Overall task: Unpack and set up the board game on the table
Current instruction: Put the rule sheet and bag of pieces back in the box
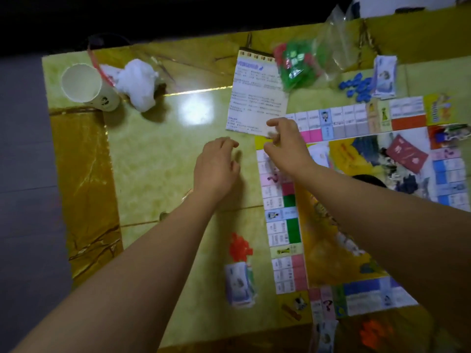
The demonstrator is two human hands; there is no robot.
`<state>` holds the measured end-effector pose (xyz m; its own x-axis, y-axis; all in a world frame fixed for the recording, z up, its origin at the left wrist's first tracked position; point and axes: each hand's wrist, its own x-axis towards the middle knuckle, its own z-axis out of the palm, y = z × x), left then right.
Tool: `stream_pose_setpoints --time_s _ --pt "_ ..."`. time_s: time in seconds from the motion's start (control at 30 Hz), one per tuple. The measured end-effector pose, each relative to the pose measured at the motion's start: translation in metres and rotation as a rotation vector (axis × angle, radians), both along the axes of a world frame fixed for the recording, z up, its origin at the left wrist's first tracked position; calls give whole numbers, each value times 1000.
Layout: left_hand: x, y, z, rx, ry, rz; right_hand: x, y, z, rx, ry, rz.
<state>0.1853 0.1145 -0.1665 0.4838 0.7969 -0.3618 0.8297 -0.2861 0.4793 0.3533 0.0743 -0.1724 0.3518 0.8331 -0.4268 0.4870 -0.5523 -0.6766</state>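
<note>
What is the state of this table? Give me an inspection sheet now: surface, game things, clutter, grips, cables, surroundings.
Surface: glossy yellow-green table, with a glare patch.
Game things: board unfolded at right; rules sheet at its far left corner; bag of green and red pieces; blue pieces; red pieces; near money stack; far money stack; red card on the board.
Clutter: paper cup and crumpled tissue, far left.
Grips: left hand relaxed, holding nothing; right hand at the rules sheet's near corner, blurred, hold unclear.
Cables: nothing seen for sure.
Surroundings: grey floor at left; darkness beyond.
</note>
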Motion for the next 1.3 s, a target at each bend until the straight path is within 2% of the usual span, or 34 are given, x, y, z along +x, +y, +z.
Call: stream_pose_setpoints --time_s 0.1,0.17,0.27,0.33,0.4,0.57,0.67,0.8,0.93,1.0,1.13,1.23,1.3 --pt "40 14 -6 -6 -2 -69 32 17 -4 -10 16 -96" --pt "60 22 -10 -15 28 -142 52 28 -10 -20 57 -291" --pt "81 30 -14 -8 138 -165 85 48 -16 -8 261 -655" --pt "88 31 -17 57 190 -151 102 57 -21 33 412 -822" --pt "89 28 -17 151 212 -156 106 63 -23 23 435 -816" --pt "82 30 -21 244 266 -120 101 72 -33 -31 254 -799" --pt "70 34 -20 242 298 34 94 73 -28 -24 234 -770" --pt "65 38 -14 111 275 354 80 76 -31 75 318 -778" --pt "63 39 -15 -30 304 482 70 75 -27 3 395 -759" --pt "57 40 -16 -159 197 587 67 72 -26 -50 391 -711" --pt "41 38 -7 -350 -98 667 56 61 -11 -57 429 -684" --pt "20 38 1 -301 -239 707 38 51 6 -75 477 -672" --pt "1 38 6 -228 -255 705 25 44 13 -124 523 -651"
